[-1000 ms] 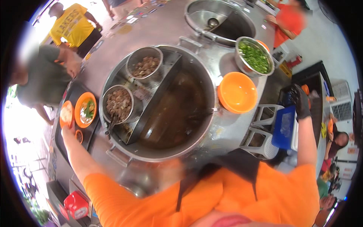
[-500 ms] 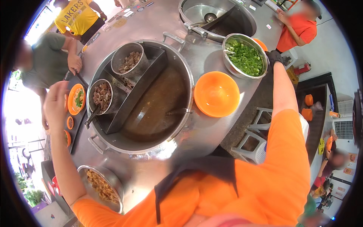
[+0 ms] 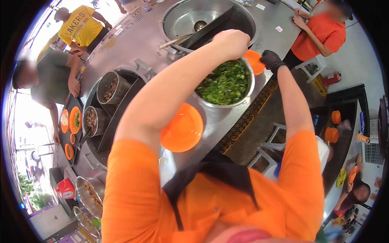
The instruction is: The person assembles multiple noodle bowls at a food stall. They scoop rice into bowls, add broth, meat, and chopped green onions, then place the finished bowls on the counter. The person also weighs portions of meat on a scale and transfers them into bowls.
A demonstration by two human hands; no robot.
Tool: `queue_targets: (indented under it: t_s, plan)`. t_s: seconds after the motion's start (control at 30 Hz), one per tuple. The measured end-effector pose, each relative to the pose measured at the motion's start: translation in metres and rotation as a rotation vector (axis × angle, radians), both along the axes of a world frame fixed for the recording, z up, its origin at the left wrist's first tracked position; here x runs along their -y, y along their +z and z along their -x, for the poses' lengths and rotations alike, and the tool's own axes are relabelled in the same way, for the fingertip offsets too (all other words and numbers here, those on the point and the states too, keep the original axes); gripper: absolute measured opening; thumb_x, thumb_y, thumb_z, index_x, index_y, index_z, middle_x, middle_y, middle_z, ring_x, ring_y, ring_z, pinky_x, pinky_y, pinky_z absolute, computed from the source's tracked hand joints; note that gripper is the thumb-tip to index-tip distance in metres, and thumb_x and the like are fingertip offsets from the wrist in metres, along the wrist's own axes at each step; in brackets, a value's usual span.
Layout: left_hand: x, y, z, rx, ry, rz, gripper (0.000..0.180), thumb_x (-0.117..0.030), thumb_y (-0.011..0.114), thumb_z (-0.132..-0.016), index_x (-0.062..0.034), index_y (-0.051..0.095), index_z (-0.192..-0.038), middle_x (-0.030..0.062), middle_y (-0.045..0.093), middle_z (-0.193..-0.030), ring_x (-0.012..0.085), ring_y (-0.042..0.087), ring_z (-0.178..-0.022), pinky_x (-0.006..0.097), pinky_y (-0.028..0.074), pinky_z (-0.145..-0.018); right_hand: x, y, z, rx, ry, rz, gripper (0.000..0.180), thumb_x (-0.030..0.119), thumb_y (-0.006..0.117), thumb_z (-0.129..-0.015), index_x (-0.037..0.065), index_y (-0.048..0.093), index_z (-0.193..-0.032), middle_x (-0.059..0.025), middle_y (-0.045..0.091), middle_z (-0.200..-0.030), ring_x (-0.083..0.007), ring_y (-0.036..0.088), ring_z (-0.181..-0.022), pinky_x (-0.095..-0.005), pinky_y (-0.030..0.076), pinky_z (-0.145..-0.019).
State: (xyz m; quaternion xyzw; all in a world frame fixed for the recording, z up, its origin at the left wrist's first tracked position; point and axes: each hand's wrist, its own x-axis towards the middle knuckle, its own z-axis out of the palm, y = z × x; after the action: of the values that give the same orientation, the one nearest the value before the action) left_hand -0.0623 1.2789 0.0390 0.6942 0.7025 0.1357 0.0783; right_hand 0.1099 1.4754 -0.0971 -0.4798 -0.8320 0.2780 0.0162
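My bare left hand (image 3: 233, 43) is closed above the far rim of a metal bowl of chopped green onions (image 3: 225, 83). What its fingers hold, if anything, is hidden. In a black glove, my right hand (image 3: 272, 61) has its fingers closed at the right rim of a small orange bowl (image 3: 255, 64), just beyond the metal bowl's right side. Another orange bowl (image 3: 182, 131) sits nearer on the steel table, partly behind my left forearm. That forearm also covers much of the big divided pot (image 3: 97, 156), where two strainer baskets of meat (image 3: 92, 119) stand.
A second divided pot (image 3: 166, 30) with a ladle (image 3: 199, 26) stands at the far side. On the left, a dark tray (image 3: 75, 139) carries several orange dishes beside a person in dark green (image 3: 52, 73). Metal bowls of brown food (image 3: 93, 194) sit lower left. Stools (image 3: 265, 162) stand at right.
My left hand has swung from the left side across to the far rim of the green onions. My right hand has shifted from the metal bowl's side to the small orange bowl. The view has turned right.
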Motion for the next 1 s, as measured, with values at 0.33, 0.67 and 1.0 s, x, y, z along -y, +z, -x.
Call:
queue_targets:
  t_s: [0.33, 0.67, 1.0]
  plan:
    - [-0.114, -0.071, -0.032, -0.168, 0.176, 0.379, 0.025, -0.011, 0.063, -0.079, -0.0059, 0.072, -0.101, 0.0142, 0.069, -0.104, 0.0299, 0.067, -0.096, 0.040, 0.053, -0.080, 0.014, 0.010, 0.000, -0.175, -0.008, 0.155, 0.024, 0.018, 0.065, -0.076, -0.001, 0.061, -0.090, -0.0174, 0.065, -0.076, -0.0255, 0.064, -0.059, -0.0371, 0.051, -0.058]
    - [-0.115, -0.069, -0.025, -0.090, 0.224, 0.341, 0.022, -0.006, 0.065, -0.073, -0.0013, 0.071, -0.094, 0.0170, 0.070, -0.094, 0.0315, 0.068, -0.088, 0.040, 0.055, -0.074, 0.011, 0.015, 0.002, -0.182, 0.039, 0.050, 0.023, 0.020, 0.065, -0.076, 0.001, 0.061, -0.087, -0.0157, 0.063, -0.069, -0.0263, 0.062, -0.056, -0.0374, 0.050, -0.058]
    - [-0.116, -0.060, -0.013, -0.119, 0.102, 0.454, 0.018, -0.009, 0.062, -0.076, -0.0018, 0.072, -0.089, 0.0144, 0.071, -0.085, 0.0278, 0.069, -0.079, 0.039, 0.055, -0.069, 0.010, 0.023, 0.003, -0.107, 0.116, -0.030, 0.025, 0.021, 0.062, -0.077, 0.003, 0.064, -0.096, -0.0186, 0.067, -0.086, -0.0342, 0.064, -0.082, -0.0407, 0.049, -0.074]
